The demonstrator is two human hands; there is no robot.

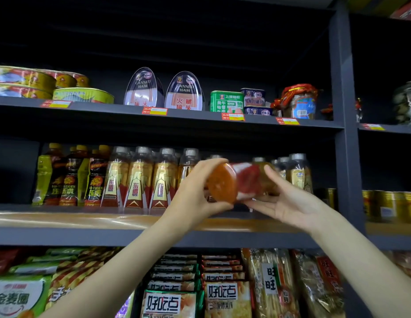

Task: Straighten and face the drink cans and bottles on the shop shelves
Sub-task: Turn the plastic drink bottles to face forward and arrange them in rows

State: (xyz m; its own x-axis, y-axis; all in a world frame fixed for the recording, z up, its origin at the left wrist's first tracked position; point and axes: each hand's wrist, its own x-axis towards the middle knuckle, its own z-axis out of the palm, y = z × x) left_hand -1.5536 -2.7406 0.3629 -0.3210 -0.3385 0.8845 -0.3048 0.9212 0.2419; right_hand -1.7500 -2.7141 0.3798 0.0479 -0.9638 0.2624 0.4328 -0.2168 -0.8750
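Observation:
Both my hands hold one drink bottle (236, 182) on its side in front of the middle shelf (85, 220); it is blurred, with an orange base turned toward me and a red and white label. My left hand (197, 191) grips the base end, fingers over the top and thumb beneath. My right hand (289, 200) cups the neck end from below and behind, fingers loosely curled round it. Behind stand rows of upright bottles: dark energy drink bottles with yellow caps (69, 177) at the left, golden bottles with grey caps (140, 177) in the middle, more grey-capped bottles (296, 171) at the right.
The top shelf (188, 115) carries tinned fish, canned ham, luncheon meat tins and a jar. A dark upright post (346, 134) bounds the bay on the right; gold cans (392, 205) stand beyond it. Snack and biscuit packets (222, 292) fill the bottom shelf.

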